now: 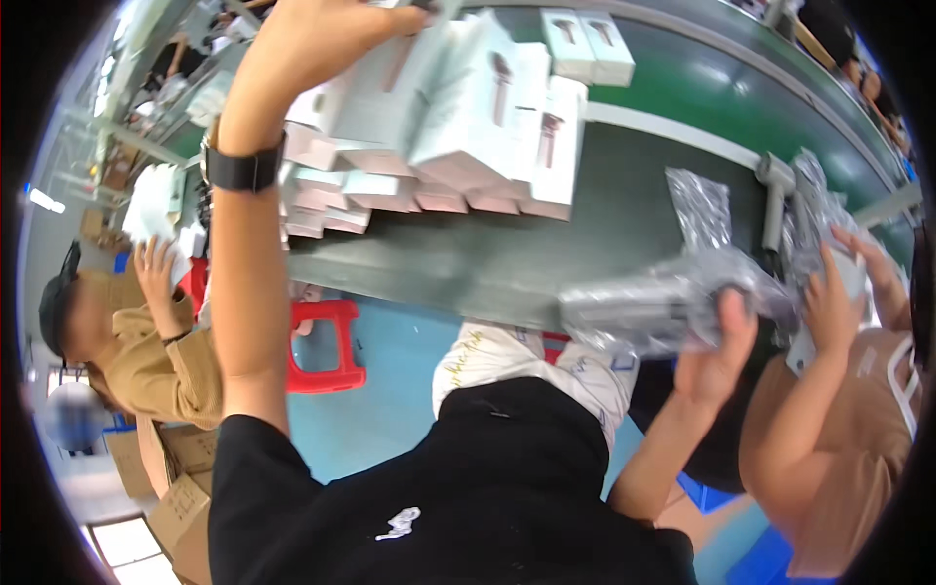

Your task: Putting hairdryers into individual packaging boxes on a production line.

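My right hand (717, 351) grips a grey hair dryer in a clear plastic bag (653, 307), held over the bench's near edge and blurred by motion. My left hand (312, 44) reaches over the far left of the bench, above a pile of white boxes (468, 107) with hair-dryer pictures. Its thumb is stretched out beside a box, but the other fingers are mostly cut off by the upper edge. Whether it holds anything cannot be seen.
On the dark bench (439, 258) lie an empty-looking plastic bag (700, 205) and an unwrapped grey hair dryer (775, 195). Two white boxes (588, 47) stand farther back. Co-workers sit at right (829, 419) and left (156, 341). A red stool (331, 346) stands on the blue floor.
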Available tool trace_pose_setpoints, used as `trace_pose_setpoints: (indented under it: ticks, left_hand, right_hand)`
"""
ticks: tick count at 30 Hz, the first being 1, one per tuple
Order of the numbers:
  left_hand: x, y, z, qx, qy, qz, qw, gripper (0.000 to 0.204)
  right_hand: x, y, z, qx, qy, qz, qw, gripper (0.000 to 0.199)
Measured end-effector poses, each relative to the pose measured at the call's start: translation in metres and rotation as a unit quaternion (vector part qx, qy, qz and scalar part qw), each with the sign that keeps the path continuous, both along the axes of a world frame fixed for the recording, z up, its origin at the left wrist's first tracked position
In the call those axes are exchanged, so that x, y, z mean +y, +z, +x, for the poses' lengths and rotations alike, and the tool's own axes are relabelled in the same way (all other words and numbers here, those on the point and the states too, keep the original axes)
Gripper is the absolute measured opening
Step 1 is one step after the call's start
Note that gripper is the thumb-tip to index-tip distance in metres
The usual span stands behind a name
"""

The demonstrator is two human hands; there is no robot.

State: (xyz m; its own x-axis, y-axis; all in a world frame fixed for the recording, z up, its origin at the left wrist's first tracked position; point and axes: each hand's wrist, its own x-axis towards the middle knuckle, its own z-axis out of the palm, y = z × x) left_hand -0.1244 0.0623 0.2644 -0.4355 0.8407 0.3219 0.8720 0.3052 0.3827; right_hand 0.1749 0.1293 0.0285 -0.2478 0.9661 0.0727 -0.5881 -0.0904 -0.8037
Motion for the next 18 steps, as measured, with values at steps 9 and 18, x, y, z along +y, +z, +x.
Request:
trace_pose_setpoints:
  ticks: [9, 18]
  left_hand:
    - [-0.106, -0.051, -0.029, -0.187, -0.198, 0.175, 0.946, 0.063]
    - [-0.153, -0.231, 0.047, -0.629, -0.39, 0.075, 0.669, 0.086]
  right_hand:
    - [-0.008, 0.015, 0.033, -0.052, -0.211, 0.117, 0.969, 0.045]
    - [-0.029, 0.011, 0.099, 0.097, -0.134, 0.178, 0.97, 0.065]
